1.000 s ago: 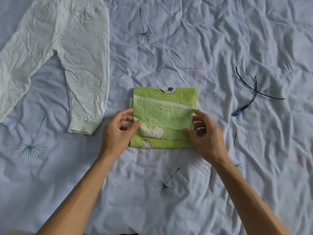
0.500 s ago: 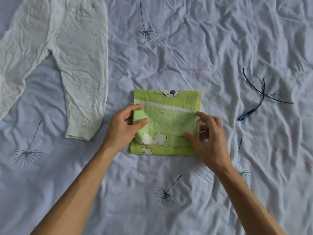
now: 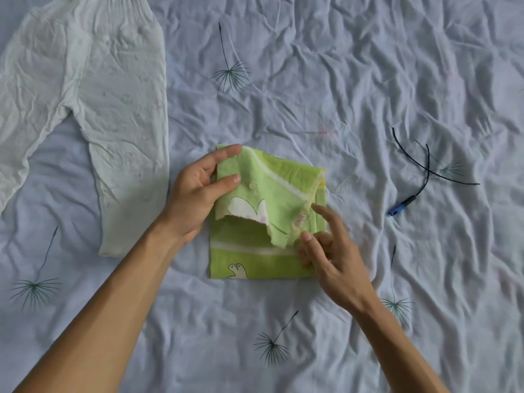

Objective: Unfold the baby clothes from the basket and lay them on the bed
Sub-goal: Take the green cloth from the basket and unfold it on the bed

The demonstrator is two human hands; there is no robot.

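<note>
Here, a folded green baby garment [image 3: 255, 251] lies on the bed sheet [image 3: 340, 66] close to the middle of the view, a little toward five o'clock. Its lower layer rests flat on the sheet, showing a pale stripe and a small cartoon creature near the bottom edge. The top layer is raised off it as a loose flap with a white shape printed on it.

The left hand [image 3: 195, 194] is at nine o'clock of the garment. It pinches the flap's left edge, with the forefinger over the top corner and the thumb [image 3: 226, 181] pressed on the cloth lower down.

The right hand [image 3: 331, 251] is at four o'clock of the garment, over its right side. The forefinger points out straight toward twelve o'clock and the other fingers are more bent. The thumb tip sits at the flap's lower right corner. This hand is blurred, so I cannot tell whether it pinches the cloth or only touches it.

A pair of white baby trousers [image 3: 113, 109] lies spread flat at ten o'clock of the garment, waistband toward the top edge and legs pointing down. The trousers are apart from the green piece.

At two to three o'clock, well clear of the garment, a thin black cable [image 3: 428, 165] lies on the sheet, ending in a blue plug [image 3: 395, 211].

The sheet is pale, creased, and printed with dark dandelion seeds.
</note>
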